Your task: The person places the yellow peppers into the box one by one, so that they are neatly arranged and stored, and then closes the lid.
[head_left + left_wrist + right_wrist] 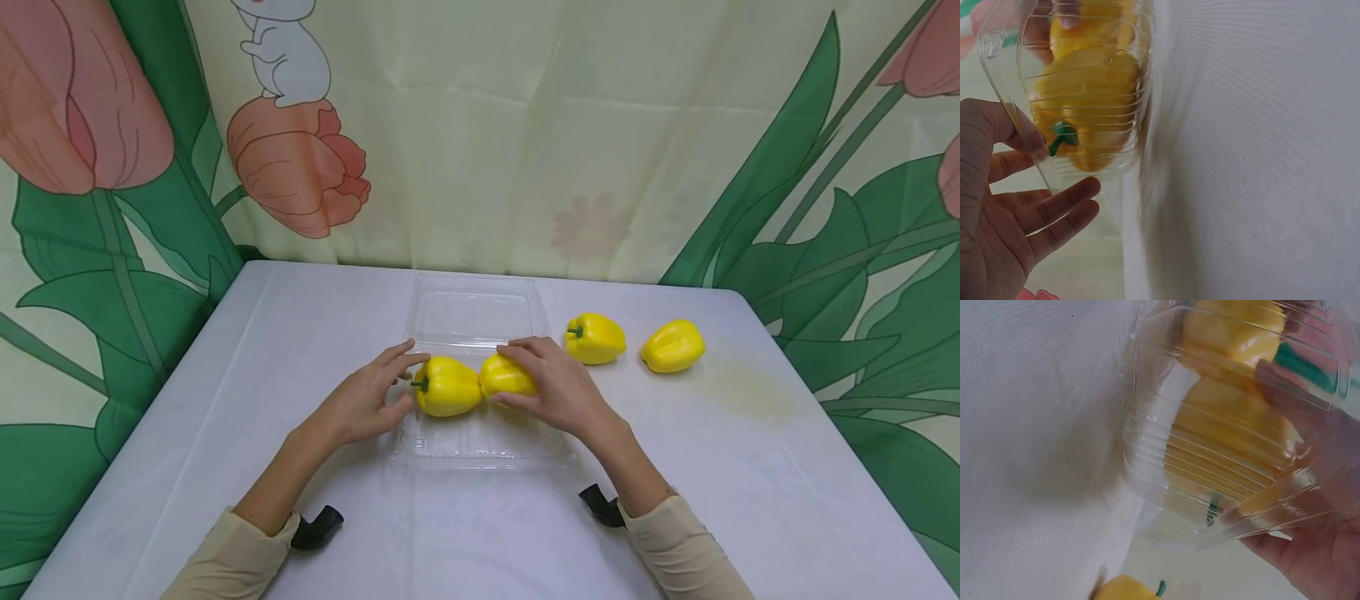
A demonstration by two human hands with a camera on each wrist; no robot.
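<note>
**Inspector:** State the hand and workpiece positions.

**Operator:** My hands are apart. My right hand (555, 383) pinches the right-hand yellow bell pepper (501, 377) between thumb and fingers. My left hand (378, 392) holds nothing; its spread fingers flank the stem end of the left-hand yellow bell pepper (452, 388). Both peppers lie on their sides, end to end, in the clear plastic clamshell base (465, 448). The clear lid (480, 310) is folded back behind it. Two loose yellow bell peppers (597, 338) rest on the white tablecloth (300, 325) to the right.

**Inspector:** List the probable faults.

**Operator:** If I push too hard with the right hand, the left-hand pepper may roll or ride up the wall. If my fingers catch the thin rim, the light base may slide or tip. A stem pressed against the wall may hold a pepper askew.

**Inspector:** List what cannot be verified.

**Operator:** Left fingertip contact: I cannot tell. My right hand covers part of its pepper in the head view; a green piece, apparently the stem, shows through ribbed plastic in the right wrist view. There, a loose pepper is cut off at the lower edge.
</note>
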